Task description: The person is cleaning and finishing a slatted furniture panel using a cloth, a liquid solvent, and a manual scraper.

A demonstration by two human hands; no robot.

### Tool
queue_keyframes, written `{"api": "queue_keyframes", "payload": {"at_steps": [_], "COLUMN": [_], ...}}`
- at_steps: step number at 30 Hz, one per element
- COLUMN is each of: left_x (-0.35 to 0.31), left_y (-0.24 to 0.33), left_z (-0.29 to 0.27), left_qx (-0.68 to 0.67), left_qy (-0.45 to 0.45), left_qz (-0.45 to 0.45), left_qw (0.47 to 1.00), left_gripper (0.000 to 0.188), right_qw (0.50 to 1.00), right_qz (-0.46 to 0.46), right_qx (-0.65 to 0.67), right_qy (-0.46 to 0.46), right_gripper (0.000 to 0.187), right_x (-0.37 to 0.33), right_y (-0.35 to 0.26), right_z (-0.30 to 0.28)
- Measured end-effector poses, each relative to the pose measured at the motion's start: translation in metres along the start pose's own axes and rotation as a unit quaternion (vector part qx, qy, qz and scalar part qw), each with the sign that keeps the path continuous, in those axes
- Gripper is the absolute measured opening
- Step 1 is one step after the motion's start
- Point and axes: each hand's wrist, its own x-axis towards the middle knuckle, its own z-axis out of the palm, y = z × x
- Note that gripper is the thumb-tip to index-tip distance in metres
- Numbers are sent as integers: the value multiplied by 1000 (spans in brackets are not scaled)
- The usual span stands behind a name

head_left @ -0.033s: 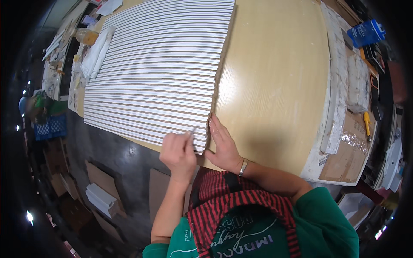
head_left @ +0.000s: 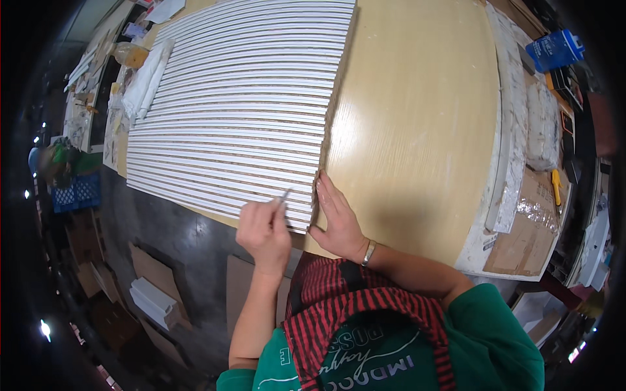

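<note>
A broad row of long white strips with brown lines between them lies on the pale wood-look table. My left hand is closed around a thin grey tool, its tip slightly blurred and over the nearest strips by their right ends. What kind of tool it is, I cannot make out. Against the rough brown right edge of the row rests my right hand, its fingers stretched out and together, holding nothing. The palm side faces the strip ends.
Left of the strips lies a white wrapped bundle beside a bottle of amber liquid. To the right are a cardboard box, a yellow-handled tool and a blue container. Cardboard pieces and a blue crate stand on the floor.
My left hand has shifted a little to the left with the grey tool, away from the strip ends. My right hand stays at the edge of the row.
</note>
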Motion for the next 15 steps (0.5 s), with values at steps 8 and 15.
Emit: {"api": "queue_keyframes", "payload": {"at_steps": [8, 15], "left_x": [-21, -31], "left_y": [4, 12], "left_z": [-7, -7], "left_qx": [-16, -34], "left_qy": [2, -26], "left_qz": [-40, -17], "left_qw": [999, 999], "left_gripper": [9, 8], "right_qw": [1000, 1000], "right_qz": [2, -15], "right_qx": [-12, -18], "right_qy": [0, 2], "right_gripper": [94, 96], "right_x": [-2, 0], "right_y": [1, 3], "right_z": [0, 3]}}
